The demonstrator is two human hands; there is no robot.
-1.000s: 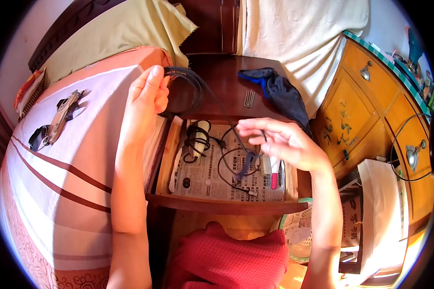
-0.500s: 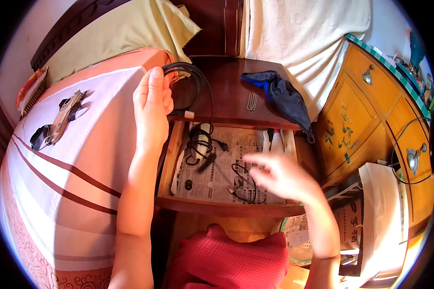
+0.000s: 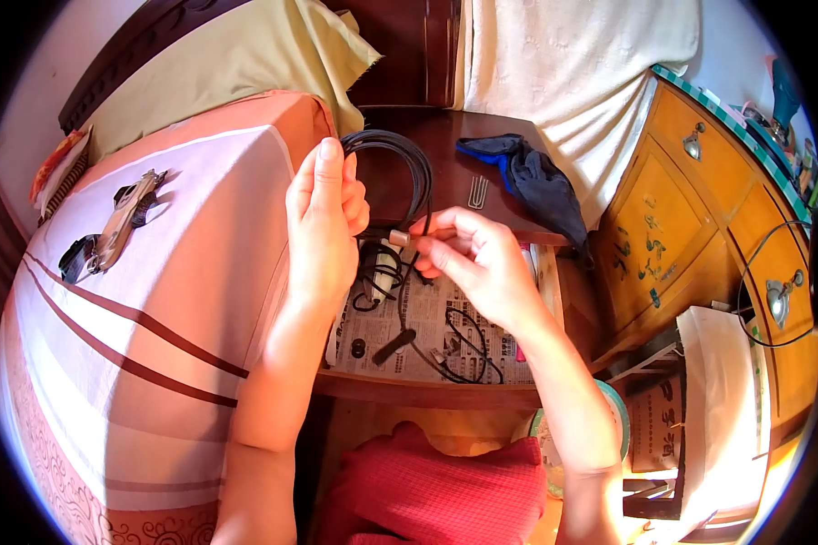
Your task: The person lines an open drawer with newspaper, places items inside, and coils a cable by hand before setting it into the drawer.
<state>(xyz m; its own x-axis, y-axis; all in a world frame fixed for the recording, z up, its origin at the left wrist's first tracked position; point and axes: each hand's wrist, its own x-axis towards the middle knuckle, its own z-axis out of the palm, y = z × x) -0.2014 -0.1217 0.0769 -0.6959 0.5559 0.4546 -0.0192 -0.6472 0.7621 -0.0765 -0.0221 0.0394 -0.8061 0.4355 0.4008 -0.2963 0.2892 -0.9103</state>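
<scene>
My left hand (image 3: 325, 204) is closed around a coiled black cable (image 3: 418, 168), whose loops stick out to the right above the open drawer (image 3: 427, 392). My right hand (image 3: 473, 259) pinches a hanging strand of that cable, close to a small pale end piece (image 3: 398, 238). Below, a dark cylindrical piece (image 3: 394, 347) hangs or lies over the newspaper lining (image 3: 364, 331). Partly behind the cable, a whitish block (image 3: 384, 280) wrapped in black cord rests in the drawer. A thinner black cord (image 3: 482, 341) curls at the drawer's front right.
On the dark red cabinet top (image 3: 409, 121) lie a dark blue cloth item (image 3: 541, 182) and a metal clip-like piece (image 3: 478, 192). The bed (image 3: 154, 363) on the left bears a strapped device (image 3: 118, 222). A yellow wooden cabinet (image 3: 673, 227) stands to the right.
My left hand has shifted right with the coil. My right hand has risen from above the drawer to the cable and closed on it. The drawer's thin cord has shifted slightly.
</scene>
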